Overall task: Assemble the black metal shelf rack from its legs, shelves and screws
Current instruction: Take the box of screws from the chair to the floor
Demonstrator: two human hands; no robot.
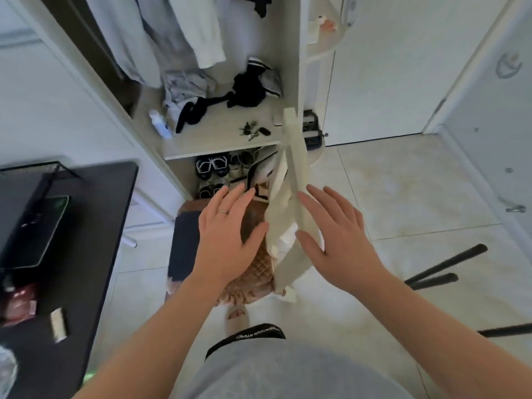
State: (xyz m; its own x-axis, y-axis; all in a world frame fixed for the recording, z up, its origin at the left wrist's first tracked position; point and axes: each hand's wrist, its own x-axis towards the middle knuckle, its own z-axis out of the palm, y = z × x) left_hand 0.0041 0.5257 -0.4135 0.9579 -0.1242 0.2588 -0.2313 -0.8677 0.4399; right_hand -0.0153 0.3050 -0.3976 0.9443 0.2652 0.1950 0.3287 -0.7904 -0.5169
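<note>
In the head view, the left hand (pixel 227 228) and the right hand (pixel 336 228) are reaching forward on either side of a tall cream upright piece (pixel 290 174), with loose white wrapping around its lower part; what it is cannot be told. Both sets of fingers are straight and spread, released and grasping nothing; the left thumb and the right thumb are lying just beside the cream piece, and whether they are touching it cannot be told. A ring is showing on 1 left finger. The task's own parts in sight are 3 black legs (pixel 449 262), lying on the tiled floor (pixel 403 197) at the right, well apart from both hands. A brown quilted cushion (pixel 253 272) is sitting below the hands. Beyond them an open wardrobe is standing, its shelf (pixel 224 142) carrying crumpled clothes and keys (pixel 253 131), with shoes (pixel 216 165) in the compartment underneath. At the left a black table (pixel 95 226) is holding a dark mat (pixel 37 231) and a red packet (pixel 20 303).
</note>
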